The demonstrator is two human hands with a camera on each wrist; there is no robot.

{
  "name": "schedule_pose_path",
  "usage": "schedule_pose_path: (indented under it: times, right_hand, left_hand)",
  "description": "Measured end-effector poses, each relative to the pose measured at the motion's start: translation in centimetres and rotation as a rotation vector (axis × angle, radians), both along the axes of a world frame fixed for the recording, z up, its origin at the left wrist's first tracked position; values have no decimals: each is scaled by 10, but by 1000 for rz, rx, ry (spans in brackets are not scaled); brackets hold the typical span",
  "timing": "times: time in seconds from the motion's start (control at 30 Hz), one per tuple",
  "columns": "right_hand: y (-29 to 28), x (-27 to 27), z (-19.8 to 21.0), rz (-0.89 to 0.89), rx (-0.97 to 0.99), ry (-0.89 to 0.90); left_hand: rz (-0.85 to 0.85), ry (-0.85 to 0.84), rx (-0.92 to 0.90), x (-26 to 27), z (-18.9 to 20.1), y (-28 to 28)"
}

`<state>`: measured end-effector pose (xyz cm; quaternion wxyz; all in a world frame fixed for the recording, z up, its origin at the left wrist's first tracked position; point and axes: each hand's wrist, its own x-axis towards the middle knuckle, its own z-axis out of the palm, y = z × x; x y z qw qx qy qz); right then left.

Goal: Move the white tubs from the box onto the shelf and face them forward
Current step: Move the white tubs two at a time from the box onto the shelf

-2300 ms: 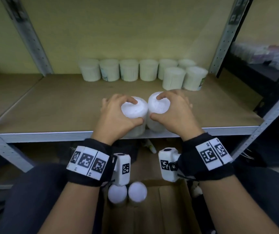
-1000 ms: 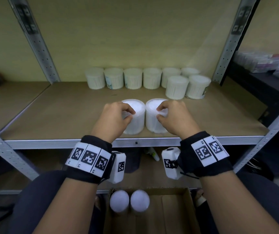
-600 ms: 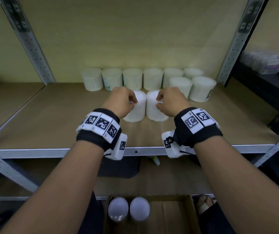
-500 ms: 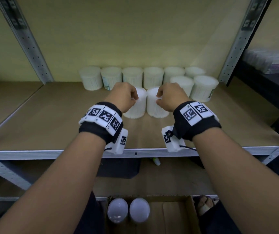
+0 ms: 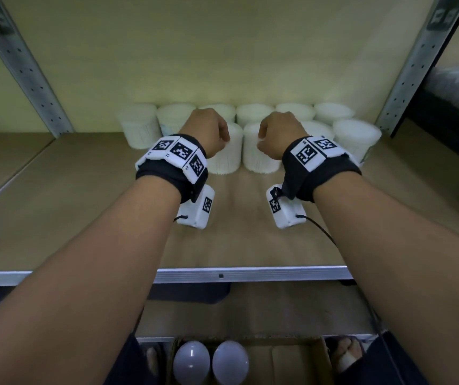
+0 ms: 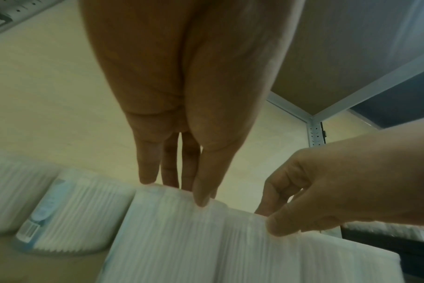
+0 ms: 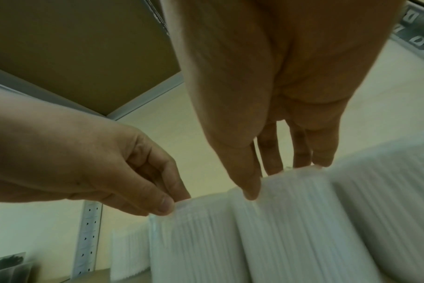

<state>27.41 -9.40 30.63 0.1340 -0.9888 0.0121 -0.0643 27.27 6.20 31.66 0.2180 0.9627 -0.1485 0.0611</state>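
Note:
Two white ribbed tubs stand side by side on the shelf board point(image 5: 84, 204), just in front of a back row of several white tubs point(image 5: 139, 126). My left hand point(image 5: 211, 132) grips the left tub point(image 5: 229, 159) from above; in the left wrist view its thumb and fingers point(image 6: 148, 178) pinch that tub's top rim point(image 6: 182, 239). My right hand point(image 5: 275, 132) holds the right tub point(image 5: 256, 159) the same way, thumb and fingers point(image 7: 322, 160) on its top rim point(image 7: 291, 220). Two more tubs point(image 5: 191, 362) point(image 5: 230, 362) stand in the cardboard box point(image 5: 292, 362) below.
Two tubs point(image 5: 356, 137) stand in front of the back row at the right. Grey metal uprights point(image 5: 28, 70) point(image 5: 417, 59) frame the bay, and the shelf's metal front rail point(image 5: 250, 273) runs under my forearms. Bare board lies to the left.
Both hands have slid the two tubs from the shelf's front edge back to just in front of the rear row. My arms are now stretched well over the shelf.

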Motion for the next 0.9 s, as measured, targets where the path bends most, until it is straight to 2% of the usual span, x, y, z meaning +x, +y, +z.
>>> schedule_pose_path:
  times: [0.3,0.47,0.57,0.9]
  right_hand:
    - [-2,10,-2,19,-34,-17]
    - [-5,-2,7,64,-77,89]
    - [-8,-19,9,90,-43,167]
    - [-4,-108,0,109,84,81]
  left_hand:
    - [-6,-7,12,13,-4,2]
    - [-27,81,123,5,3,2]
    - [-49,148,168,-11,4,9]
    - [-18,159,38,-103,4,35]
